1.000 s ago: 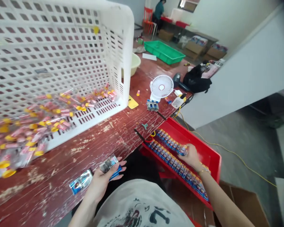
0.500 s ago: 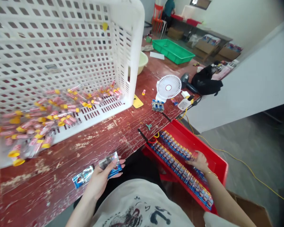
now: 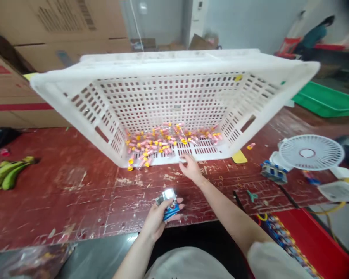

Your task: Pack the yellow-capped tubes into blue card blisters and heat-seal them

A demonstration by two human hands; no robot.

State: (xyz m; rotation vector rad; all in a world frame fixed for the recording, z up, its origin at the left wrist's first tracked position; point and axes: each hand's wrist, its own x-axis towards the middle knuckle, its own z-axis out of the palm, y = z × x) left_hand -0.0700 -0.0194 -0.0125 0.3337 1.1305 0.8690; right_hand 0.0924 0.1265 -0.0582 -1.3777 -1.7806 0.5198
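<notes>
My left hand [image 3: 158, 217] is closed around a small blue and silver packet [image 3: 168, 203] near the table's front edge. My right hand [image 3: 190, 168] reaches forward to the lower lip of a big white perforated crate [image 3: 174, 100] that lies tipped on its side, opening toward me. Its fingers are curled right at the crate's edge, close to several small pink tubes with yellow caps [image 3: 163, 143] heaped inside. Whether the fingers hold one is hidden.
The worn red table [image 3: 75, 193] carries a bunch of green bananas [image 3: 6, 172] at the left, a small white fan [image 3: 310, 153] at the right and a green tray [image 3: 328, 100] behind it. A red tray [image 3: 314, 240] of packed items sits low right. A person sits far right.
My right hand has left the red tray and swung up to the crate's lower edge. My view has turned left, bringing the whole crate and the bananas into sight. The left hand keeps its packet.
</notes>
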